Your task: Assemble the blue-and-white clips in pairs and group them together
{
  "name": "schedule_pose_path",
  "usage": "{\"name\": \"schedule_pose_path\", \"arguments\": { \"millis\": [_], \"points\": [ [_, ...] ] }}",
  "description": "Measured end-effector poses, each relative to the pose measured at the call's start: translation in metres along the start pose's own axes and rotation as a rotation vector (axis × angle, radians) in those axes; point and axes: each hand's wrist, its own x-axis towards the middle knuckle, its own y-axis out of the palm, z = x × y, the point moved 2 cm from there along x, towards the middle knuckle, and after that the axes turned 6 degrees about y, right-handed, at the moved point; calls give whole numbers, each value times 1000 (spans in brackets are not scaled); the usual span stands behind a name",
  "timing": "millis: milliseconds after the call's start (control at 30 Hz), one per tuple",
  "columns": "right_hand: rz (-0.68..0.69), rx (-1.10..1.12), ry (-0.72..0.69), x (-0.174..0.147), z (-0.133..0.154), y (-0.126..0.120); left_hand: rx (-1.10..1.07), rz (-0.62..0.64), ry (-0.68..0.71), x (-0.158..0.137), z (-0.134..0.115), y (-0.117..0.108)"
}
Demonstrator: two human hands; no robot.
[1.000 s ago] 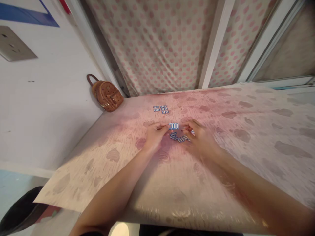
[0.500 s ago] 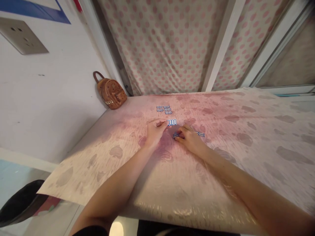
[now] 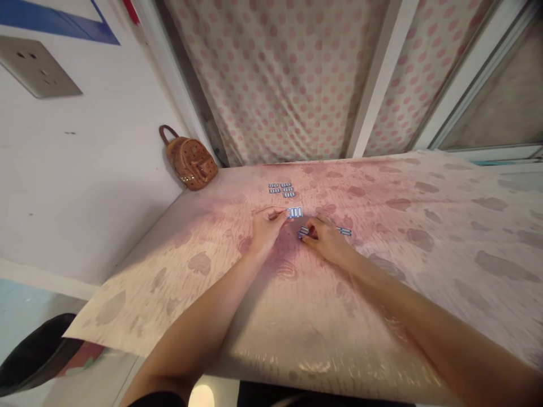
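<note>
My left hand (image 3: 268,227) pinches the end of a small card of blue-bordered white labels (image 3: 296,212) between thumb and fingertips, tilted so its face shows. To its right, my right hand (image 3: 326,236) is closed at the near end of another blue-and-white label strip (image 3: 304,231) low over the table. Part of that strip is hidden by the fingers. More blue-and-white strips (image 3: 345,231) stick out beyond the right hand's far side; whether they lie on the table or join the held one I cannot tell. Several similar label pieces (image 3: 288,189) lie in two columns farther back.
A patterned pink and cream cloth covers the table (image 3: 407,316). At the back left a small brown backpack (image 3: 195,164) leans against the wall. Behind the table hangs a dotted curtain (image 3: 288,85). A dark round bin (image 3: 36,353) stands on the floor at lower left.
Both hands keep nearly the same places and grips. The strip at my right fingertips shows slightly more of its face, and the view has shifted a little.
</note>
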Motion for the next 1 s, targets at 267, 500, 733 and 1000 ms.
{"name": "schedule_pose_path", "arguments": {
  "millis": [267,500,733,1000],
  "points": [
    [-133,334,95,-14,12,-27,35,36,-7,-2,0,3],
    [-150,295,-21,-20,22,-52,27,154,-4,-14,0,13],
    [-183,53,25,-22,22,-61,64,209,3,-17,0,15],
    [-204,13,14,-22,20,-59,98,285,19,-18,2,16]
  ]
}}
